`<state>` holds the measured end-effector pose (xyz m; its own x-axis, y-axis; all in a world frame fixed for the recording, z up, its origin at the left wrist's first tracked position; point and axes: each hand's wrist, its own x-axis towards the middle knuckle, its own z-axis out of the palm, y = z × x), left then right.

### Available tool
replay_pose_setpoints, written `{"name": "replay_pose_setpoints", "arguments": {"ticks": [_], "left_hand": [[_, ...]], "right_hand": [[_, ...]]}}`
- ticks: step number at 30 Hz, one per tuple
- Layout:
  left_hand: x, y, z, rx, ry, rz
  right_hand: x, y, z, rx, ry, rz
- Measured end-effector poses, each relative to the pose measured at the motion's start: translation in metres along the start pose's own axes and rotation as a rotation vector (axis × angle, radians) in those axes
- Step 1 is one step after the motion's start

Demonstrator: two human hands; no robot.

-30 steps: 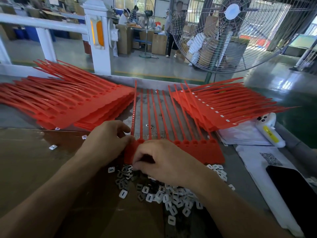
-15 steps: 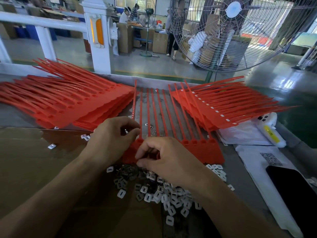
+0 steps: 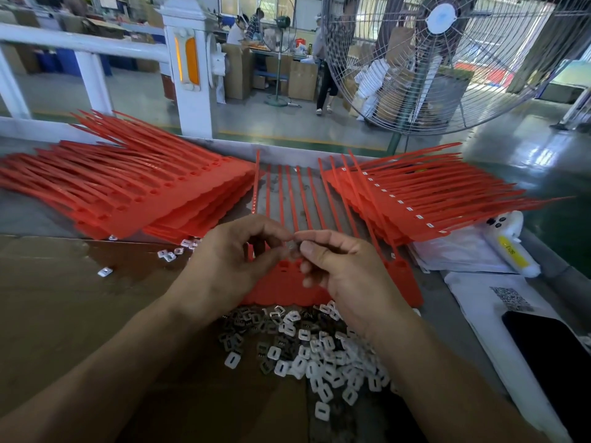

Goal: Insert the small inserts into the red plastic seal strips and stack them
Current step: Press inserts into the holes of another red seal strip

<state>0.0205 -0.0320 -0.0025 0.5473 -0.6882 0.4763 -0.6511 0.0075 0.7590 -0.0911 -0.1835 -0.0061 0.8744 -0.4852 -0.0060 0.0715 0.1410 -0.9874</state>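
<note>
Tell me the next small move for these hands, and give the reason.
Probably lower the small insert, pinched where the left hand and right hand meet, into a socket of the red strip sheet lying directly beneath; the insert is raised above it.

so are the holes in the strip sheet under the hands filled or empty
Empty where visible: two dark open holes show on the strip sheet between the hands; the hands hide the rest.

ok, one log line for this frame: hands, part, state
left hand + right hand | pinching small insert together | above red seal strip | insert pile near edge
</note>
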Motion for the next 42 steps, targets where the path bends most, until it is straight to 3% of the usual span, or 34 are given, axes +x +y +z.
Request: {"name": "replay_pose_setpoints", "arguments": {"ticks": [19, 27, 35, 42], "left_hand": [[-0.001, -0.004, 0.001, 0.086, 0.031, 0.048], [0.001, -0.008, 0.0, 0.178, -0.025, 0.063], [0.011, -0.031, -0.031, 0.326, -0.043, -0.304], [0.01, -0.034, -0.029, 0.414, -0.11, -0.394]], "right_hand": [[0.0, 0.005, 0.0, 0.027, -0.01, -0.05], [-0.003, 0.004, 0.003, -0.147, 0.056, -0.095], [-0.002, 0.006, -0.002, -0.386, 0.144, -0.085], [0.0, 0.007, -0.002, -0.443, 0.116, -0.061]]}}
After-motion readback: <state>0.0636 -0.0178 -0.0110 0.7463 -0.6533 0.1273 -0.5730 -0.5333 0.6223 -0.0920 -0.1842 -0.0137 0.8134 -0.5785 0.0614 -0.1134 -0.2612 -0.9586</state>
